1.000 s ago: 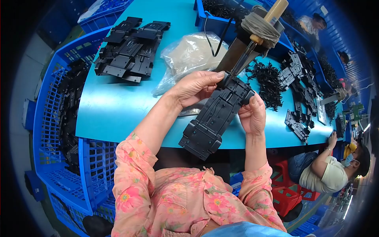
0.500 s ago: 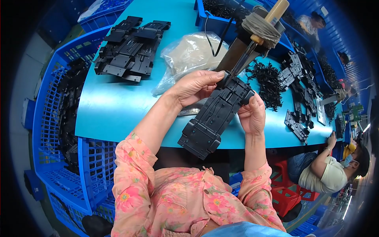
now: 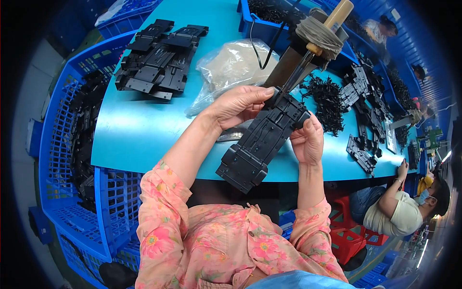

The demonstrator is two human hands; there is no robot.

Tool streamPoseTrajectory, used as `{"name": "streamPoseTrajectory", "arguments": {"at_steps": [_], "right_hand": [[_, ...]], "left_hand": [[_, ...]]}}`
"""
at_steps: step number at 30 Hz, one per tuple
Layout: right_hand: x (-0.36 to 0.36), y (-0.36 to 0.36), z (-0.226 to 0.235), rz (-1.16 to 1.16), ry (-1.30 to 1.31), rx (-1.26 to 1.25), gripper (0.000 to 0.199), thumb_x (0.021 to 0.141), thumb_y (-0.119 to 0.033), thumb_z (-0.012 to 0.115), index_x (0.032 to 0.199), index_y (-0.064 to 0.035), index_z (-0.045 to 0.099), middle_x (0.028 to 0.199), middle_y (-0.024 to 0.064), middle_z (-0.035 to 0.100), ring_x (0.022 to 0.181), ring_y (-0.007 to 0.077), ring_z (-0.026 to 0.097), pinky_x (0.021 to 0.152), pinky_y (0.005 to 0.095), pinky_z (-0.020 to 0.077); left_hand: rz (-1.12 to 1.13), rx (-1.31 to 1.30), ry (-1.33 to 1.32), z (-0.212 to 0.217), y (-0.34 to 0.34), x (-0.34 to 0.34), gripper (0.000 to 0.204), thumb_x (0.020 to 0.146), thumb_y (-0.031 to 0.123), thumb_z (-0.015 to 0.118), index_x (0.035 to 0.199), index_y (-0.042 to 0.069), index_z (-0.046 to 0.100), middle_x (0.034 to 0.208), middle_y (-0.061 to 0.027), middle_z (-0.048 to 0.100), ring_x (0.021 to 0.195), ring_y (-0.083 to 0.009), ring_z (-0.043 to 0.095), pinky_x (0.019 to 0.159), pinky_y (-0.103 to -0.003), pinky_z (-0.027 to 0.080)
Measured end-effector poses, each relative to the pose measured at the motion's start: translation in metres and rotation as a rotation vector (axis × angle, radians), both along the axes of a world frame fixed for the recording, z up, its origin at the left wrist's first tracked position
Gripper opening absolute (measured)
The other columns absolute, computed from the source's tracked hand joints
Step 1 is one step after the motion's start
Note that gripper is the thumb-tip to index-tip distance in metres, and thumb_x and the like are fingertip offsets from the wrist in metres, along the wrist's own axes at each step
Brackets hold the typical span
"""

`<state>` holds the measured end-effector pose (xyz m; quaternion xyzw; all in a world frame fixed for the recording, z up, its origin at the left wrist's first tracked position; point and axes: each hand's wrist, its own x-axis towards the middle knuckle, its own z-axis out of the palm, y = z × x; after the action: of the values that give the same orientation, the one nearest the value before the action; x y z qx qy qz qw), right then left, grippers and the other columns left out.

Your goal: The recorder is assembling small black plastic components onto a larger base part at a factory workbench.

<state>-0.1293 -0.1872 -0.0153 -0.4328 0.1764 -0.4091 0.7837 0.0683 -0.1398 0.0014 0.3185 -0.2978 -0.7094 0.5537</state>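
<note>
Between my two hands a black moulded plastic plate (image 3: pixel 257 142) slants over the table's near edge, its lower end toward me. My left hand (image 3: pixel 245 103) pinches the far left corner, thumb on top. My right hand (image 3: pixel 308 137) grips the far right edge, fingers curled beneath. Against the plate's far end rests the metal tip of a soldering-iron-like tool (image 3: pixel 302 67), mounted on a stand with cloth wrapped round its wooden handle (image 3: pixel 338 13). What the tip touches exactly is hidden by its own shaft and my left thumb.
Black plates (image 3: pixel 161 58) lie stacked at the left on the turquoise table (image 3: pixel 127 139). A clear plastic bag (image 3: pixel 231 67) sits behind my left hand. Small black parts (image 3: pixel 327 98) are heaped at right, near more plates (image 3: pixel 361 91). Blue crates (image 3: pixel 103 226) stand left; a co-worker (image 3: pixel 402 207) sits right.
Both hands keep their hold on the plate. Its near end has shifted very slightly to the left; otherwise the hands and tool look the same.
</note>
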Motion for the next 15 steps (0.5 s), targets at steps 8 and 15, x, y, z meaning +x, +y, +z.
{"name": "streamPoseTrajectory", "arguments": {"at_steps": [8,15], "right_hand": [[0.0008,0.0002,0.0004,0.028,-0.018,-0.004,0.030,0.077,-0.020,0.063,0.096,0.0002,0.052,0.082,0.0057,0.059,0.068,0.0112,0.055,0.060,0.0217,0.0441],[0.0003,-0.0001,-0.0002,0.035,-0.025,-0.017,0.030,0.077,-0.020,0.062,0.096,0.0003,0.052,0.083,0.0059,0.059,0.069,0.0117,0.055,0.060,0.0226,0.0446]], "left_hand": [[-0.006,-0.007,0.019,-0.0043,-0.0003,0.0027,0.026,0.080,0.029,0.059,0.090,0.005,0.057,0.075,0.0031,0.058,0.062,-0.0011,0.053,0.057,-0.016,0.046],[-0.020,-0.008,0.044,0.0024,0.0029,0.0033,0.024,0.080,0.027,0.060,0.090,0.005,0.057,0.074,0.0033,0.058,0.059,-0.0003,0.052,0.054,-0.015,0.044]]}}
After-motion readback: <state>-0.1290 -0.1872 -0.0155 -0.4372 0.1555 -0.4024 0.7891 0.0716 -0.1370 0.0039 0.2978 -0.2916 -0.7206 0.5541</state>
